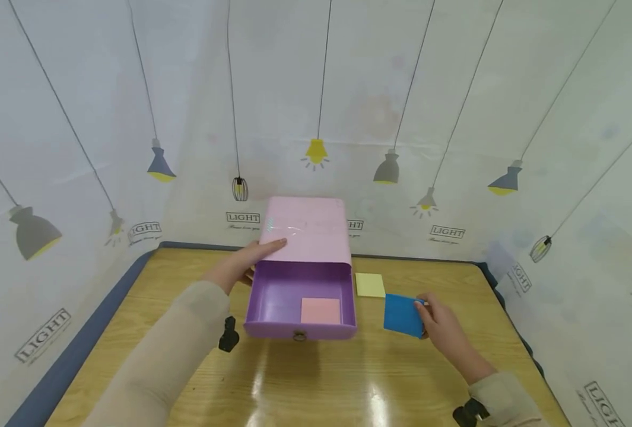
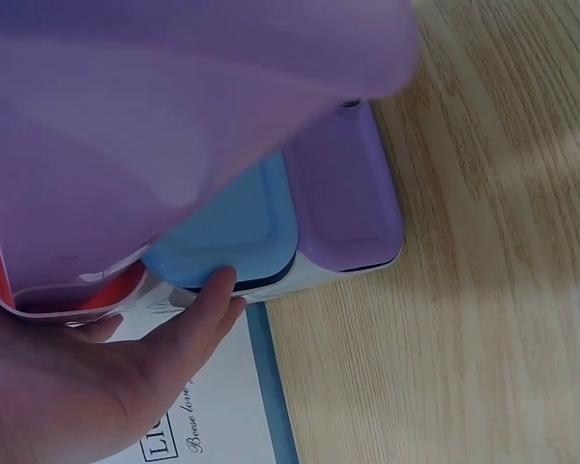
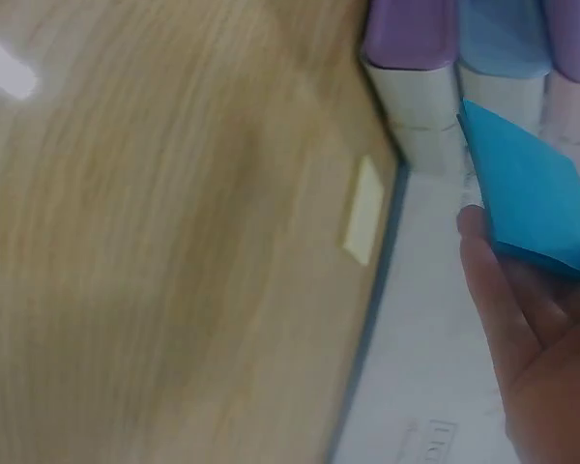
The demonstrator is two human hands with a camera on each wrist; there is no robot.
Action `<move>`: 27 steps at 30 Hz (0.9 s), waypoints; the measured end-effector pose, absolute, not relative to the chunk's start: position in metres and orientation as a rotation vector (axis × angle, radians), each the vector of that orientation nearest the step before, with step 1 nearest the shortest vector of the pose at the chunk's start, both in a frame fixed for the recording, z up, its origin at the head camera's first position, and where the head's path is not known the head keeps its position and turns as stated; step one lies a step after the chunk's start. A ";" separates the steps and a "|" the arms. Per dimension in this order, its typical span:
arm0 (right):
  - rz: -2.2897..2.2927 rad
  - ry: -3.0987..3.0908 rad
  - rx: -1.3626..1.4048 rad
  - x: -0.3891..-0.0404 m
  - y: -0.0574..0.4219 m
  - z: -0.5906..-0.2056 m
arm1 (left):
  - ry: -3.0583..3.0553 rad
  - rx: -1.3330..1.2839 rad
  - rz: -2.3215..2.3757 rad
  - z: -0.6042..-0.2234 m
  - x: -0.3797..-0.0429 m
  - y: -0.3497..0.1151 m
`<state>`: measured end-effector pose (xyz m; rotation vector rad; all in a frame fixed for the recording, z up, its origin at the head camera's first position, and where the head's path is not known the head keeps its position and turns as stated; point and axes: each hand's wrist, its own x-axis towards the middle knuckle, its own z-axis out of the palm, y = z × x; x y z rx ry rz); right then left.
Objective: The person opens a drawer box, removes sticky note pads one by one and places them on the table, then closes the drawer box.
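A small drawer cabinet [image 1: 306, 228] with a pale pink top stands on the table. Its purple top drawer [image 1: 273, 332] is pulled out and holds a pink sticky note pad [image 1: 320, 311] at its right front. My left hand [image 1: 246, 264] rests on the cabinet's left side, one digit lying over the top; in the left wrist view, its fingers [image 2: 208, 309] extend beside the blue drawer [image 2: 232, 227]. To the right of the open drawer, my right hand [image 1: 437, 323] pinches a blue sticky note pad [image 1: 403, 314] by its right edge, above the table.
A pale yellow sticky note pad [image 1: 370, 285] lies on the wooden table [image 1: 316, 385] just right of the cabinet. Lower in the cabinet sits another purple drawer [image 2: 348, 193], shut. Wall sheets printed with lamps [image 1: 317, 151] enclose the back and sides.
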<state>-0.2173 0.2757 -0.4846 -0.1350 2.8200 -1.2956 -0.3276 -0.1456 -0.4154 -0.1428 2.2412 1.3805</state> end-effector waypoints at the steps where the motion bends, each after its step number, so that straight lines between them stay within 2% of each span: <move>1: -1.297 2.799 -0.110 -0.217 0.278 -0.488 | 2.241 -0.145 1.375 -0.416 -0.328 -0.145; 20: -1.042 2.755 -0.012 -0.242 0.292 -0.530 | 2.216 -0.150 1.391 -0.422 -0.336 -0.143; 27: -0.877 2.845 -0.080 -0.254 0.297 -0.542 | 2.216 -0.151 1.395 -0.416 -0.333 -0.143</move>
